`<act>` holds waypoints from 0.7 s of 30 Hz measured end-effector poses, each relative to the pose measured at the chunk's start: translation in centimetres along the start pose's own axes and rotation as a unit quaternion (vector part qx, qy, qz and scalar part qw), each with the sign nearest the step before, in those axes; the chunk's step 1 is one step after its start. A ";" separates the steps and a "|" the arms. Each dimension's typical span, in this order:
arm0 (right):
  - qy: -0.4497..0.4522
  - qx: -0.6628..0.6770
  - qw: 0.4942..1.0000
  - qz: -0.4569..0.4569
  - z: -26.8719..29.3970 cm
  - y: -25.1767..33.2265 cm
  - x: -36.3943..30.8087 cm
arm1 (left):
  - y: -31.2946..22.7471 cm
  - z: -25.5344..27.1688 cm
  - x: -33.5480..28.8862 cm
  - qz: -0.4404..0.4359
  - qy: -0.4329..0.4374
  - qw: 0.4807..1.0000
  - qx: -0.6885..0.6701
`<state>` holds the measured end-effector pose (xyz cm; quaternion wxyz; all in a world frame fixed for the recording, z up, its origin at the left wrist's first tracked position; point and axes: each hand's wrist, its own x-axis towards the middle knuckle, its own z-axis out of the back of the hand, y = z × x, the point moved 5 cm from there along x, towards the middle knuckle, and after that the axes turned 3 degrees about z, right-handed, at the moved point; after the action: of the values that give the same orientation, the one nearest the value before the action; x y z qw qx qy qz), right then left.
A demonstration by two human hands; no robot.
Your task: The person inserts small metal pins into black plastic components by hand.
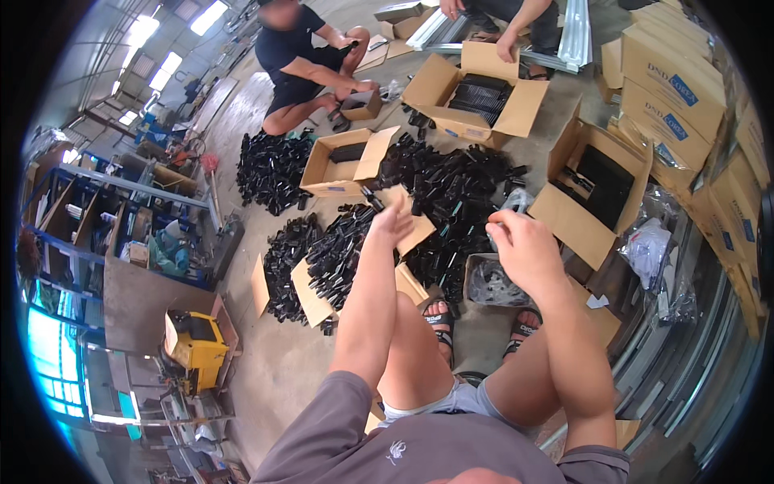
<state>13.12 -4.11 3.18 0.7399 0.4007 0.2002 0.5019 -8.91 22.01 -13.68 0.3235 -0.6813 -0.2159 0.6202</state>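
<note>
My left hand [390, 224] is closed around a small black part [372, 199], whose dark end sticks out past the fingers. Below and beside it spreads a heap of similar black parts [347, 254], with loose cardboard flaps [310, 292] among them. To the right, my right hand [526, 248] is raised with thumb and forefinger pinched together. What it holds, if anything, is too small to make out. Just under that hand stands a small open box [493, 282] with clear plastic bags inside. Another heap of black parts [451, 194] lies between and beyond my hands.
Open cartons with black pieces stand ahead, one in the middle [326, 189], one at the back [463, 125], one at right [556, 206]. A co-worker [290, 68] squats at far left; another's hand [508, 44] touches the back carton. Stacked cartons [669, 89] and metal bars [685, 387] line the right.
</note>
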 end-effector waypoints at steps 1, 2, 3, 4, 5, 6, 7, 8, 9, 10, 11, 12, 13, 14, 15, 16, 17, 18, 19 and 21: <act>-0.006 -0.003 1.000 0.009 0.1 -0.2 0.0 | 0.2 -0.3 -0.2 0.018 0.018 0.998 0.057; -0.010 -0.007 1.000 0.007 0.3 -0.4 0.0 | 0.3 -0.8 -0.3 0.035 0.036 0.992 0.115; -0.011 -0.001 1.000 0.015 0.4 -0.5 0.0 | 0.1 -1.3 -0.3 -0.002 0.011 0.989 0.150; -0.012 0.007 1.000 0.024 0.6 -0.6 0.1 | 0.0 -2.3 -0.8 -0.005 0.016 0.988 0.151; -0.014 0.003 1.000 0.018 0.9 -0.8 -0.1 | -0.5 -3.6 -1.3 -0.063 0.033 0.978 0.196; -0.018 0.000 1.000 0.019 1.2 -0.9 -0.2 | -1.0 -4.9 -2.0 -0.121 0.050 0.962 0.240; -0.004 0.002 1.000 0.003 1.4 -1.2 -0.2 | -1.2 -6.3 -3.1 -0.151 0.046 0.956 0.248; 0.011 0.003 1.000 -0.013 1.5 -1.4 -0.2 | -1.2 -7.5 -4.0 -0.161 0.074 0.949 0.261; 0.010 0.000 1.000 -0.010 1.5 -1.6 -0.1 | -1.3 -8.5 -4.9 -0.166 0.094 0.942 0.277; 0.018 0.008 1.000 -0.016 1.3 -1.9 -0.1 | -1.0 -9.4 -5.5 -0.170 0.115 0.935 0.291; 0.025 0.017 0.999 -0.021 1.1 -2.1 -0.1 | -0.8 -10.7 -6.3 -0.230 0.146 0.898 0.346; 0.026 0.010 0.999 -0.018 1.2 -2.1 0.0 | -0.9 -11.3 -6.9 -0.258 0.154 0.880 0.368; 0.035 0.010 0.999 -0.024 1.1 -2.1 0.1 | -0.9 -11.6 -7.5 -0.279 0.153 0.860 0.399; 0.043 0.009 0.999 -0.030 1.0 -2.0 0.2 | -1.0 -12.0 -8.1 -0.299 0.151 0.839 0.429; 0.053 0.008 0.998 -0.039 1.1 -1.8 0.0 | -0.8 -12.3 -8.5 -0.297 0.153 0.827 0.452; 0.053 0.004 0.998 -0.039 1.3 -1.8 0.0 | -1.3 -13.3 -10.9 -0.315 0.155 0.816 0.460; 0.053 -0.001 0.998 -0.041 1.3 -1.7 0.0 | -1.4 -13.8 -12.6 -0.333 0.158 0.787 0.495; 0.052 -0.005 0.998 -0.042 1.1 -1.7 0.1 | -1.6 -14.3 -14.1 -0.351 0.160 0.755 0.531; 0.055 -0.005 0.998 -0.037 1.0 -1.7 0.3 | -1.7 -14.8 -15.9 -0.375 0.170 0.721 0.557; 0.007 -0.020 0.998 -0.052 1.2 -2.4 0.4 | -1.4 -16.5 -18.8 -0.394 0.147 0.636 0.648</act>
<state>15.55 -4.65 2.07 0.7715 0.3718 0.2158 0.4690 4.95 7.05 0.95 0.9228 -0.2293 0.0434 0.3066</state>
